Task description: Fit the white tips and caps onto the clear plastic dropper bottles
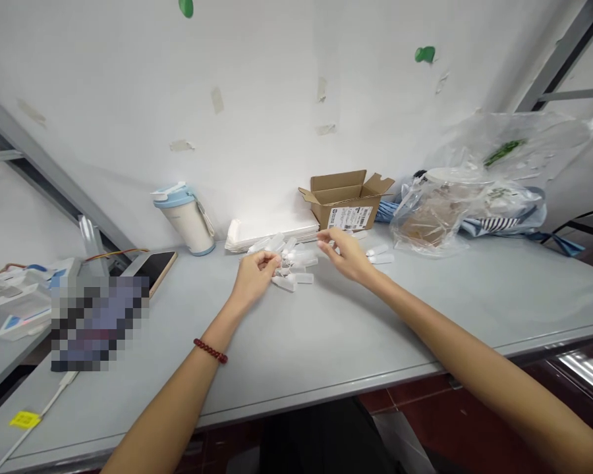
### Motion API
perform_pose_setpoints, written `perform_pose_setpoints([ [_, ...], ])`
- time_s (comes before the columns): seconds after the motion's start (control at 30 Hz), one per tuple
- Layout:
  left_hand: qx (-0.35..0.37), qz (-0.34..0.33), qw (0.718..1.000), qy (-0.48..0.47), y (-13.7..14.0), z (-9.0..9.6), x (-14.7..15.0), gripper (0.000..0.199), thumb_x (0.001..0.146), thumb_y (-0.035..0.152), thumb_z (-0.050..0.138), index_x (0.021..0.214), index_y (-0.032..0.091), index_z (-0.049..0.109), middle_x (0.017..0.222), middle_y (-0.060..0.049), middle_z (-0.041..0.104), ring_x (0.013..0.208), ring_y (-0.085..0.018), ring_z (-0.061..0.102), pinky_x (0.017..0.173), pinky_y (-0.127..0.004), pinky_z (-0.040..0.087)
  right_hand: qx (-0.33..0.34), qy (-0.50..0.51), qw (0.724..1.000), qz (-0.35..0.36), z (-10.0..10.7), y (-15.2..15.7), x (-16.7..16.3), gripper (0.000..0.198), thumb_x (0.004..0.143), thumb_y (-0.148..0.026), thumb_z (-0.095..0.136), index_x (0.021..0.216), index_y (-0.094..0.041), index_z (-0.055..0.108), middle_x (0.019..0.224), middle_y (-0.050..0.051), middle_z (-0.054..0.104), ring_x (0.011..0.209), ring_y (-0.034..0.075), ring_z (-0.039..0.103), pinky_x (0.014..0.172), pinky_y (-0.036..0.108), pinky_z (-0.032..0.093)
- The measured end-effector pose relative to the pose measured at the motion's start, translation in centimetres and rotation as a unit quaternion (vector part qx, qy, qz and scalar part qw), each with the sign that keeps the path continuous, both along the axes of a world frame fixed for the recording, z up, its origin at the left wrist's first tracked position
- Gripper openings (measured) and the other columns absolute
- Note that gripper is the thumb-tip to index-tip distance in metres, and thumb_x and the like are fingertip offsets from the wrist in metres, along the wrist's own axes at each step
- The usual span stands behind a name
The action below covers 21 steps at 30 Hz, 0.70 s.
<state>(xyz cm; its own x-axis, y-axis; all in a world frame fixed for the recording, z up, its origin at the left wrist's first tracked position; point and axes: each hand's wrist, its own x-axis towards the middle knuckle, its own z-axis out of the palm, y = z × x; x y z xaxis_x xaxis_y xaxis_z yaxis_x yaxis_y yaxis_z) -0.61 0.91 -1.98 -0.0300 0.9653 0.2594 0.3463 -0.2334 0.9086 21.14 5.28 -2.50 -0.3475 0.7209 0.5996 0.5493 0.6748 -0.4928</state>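
Several small translucent white plastic tubes (304,278) lie in a loose pile on the grey table (326,336). My left hand (255,273) is at the pile's left side, thumb and fingertips pinched together; whatever is between them is too small or hidden to name. To the right of the pile hovers my right hand (346,253), its fingers stretched out and the thumb apart, with nothing seen in it. A few more of these tubes (379,258) lie beyond and right of my right hand. A dark red bead bracelet (210,350) circles my left wrist.
Behind the pile sit a flat stack of white sheets or bags (257,236) and an open cardboard box (348,204). A tumbler (185,220) stands left, near a phone (155,271). Clear plastic bags (435,217) fill the right back, against the wall.
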Motion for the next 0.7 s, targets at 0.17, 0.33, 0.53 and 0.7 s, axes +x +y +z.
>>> perform_pose_setpoints([
  [0.17,0.029,0.035,0.997,0.062,0.6,-0.6,-1.1,0.020,0.072,0.030,0.058,0.078,0.014,0.068,0.069,-0.005,0.067,0.058,-0.015,0.055,0.056,-0.026,0.043,-0.003,-0.140,0.975,-0.170,-0.1,2.8,3.8,0.032,0.087,-0.017,0.043,0.115,-0.010,0.056,0.117,0.019,0.057,0.109,0.030,0.050,0.090,0.041,0.040],
  [0.33,0.033,0.046,0.996,0.064,0.5,-0.7,-1.0,0.024,0.072,0.033,0.057,0.081,0.013,0.068,0.066,-0.004,0.066,0.056,-0.014,0.055,0.054,-0.025,0.042,-0.058,-0.259,0.936,-0.232,-0.5,3.6,5.9,0.040,0.088,-0.016,0.040,0.126,-0.012,0.051,0.131,0.018,0.052,0.117,0.034,0.043,0.088,0.049,0.040],
  [0.53,0.019,0.030,0.997,0.069,-0.2,-0.1,-0.2,0.023,0.071,0.031,0.056,0.079,0.013,0.067,0.059,-0.002,0.063,0.052,-0.014,0.054,0.053,-0.025,0.041,-0.093,-0.314,0.922,-0.208,-1.3,4.1,6.4,0.042,0.087,-0.012,0.038,0.126,-0.015,0.052,0.129,0.017,0.055,0.120,0.034,0.042,0.087,0.050,0.039],
  [0.7,0.024,0.031,0.997,0.070,-0.4,0.0,0.0,0.021,0.071,0.031,0.054,0.077,0.014,0.066,0.057,-0.001,0.062,0.052,-0.014,0.055,0.054,-0.025,0.041,-0.101,-0.323,0.913,-0.227,-1.6,4.3,6.4,0.047,0.081,-0.004,0.042,0.124,-0.016,0.055,0.118,0.018,0.061,0.112,0.034,0.052,0.084,0.047,0.040],
])
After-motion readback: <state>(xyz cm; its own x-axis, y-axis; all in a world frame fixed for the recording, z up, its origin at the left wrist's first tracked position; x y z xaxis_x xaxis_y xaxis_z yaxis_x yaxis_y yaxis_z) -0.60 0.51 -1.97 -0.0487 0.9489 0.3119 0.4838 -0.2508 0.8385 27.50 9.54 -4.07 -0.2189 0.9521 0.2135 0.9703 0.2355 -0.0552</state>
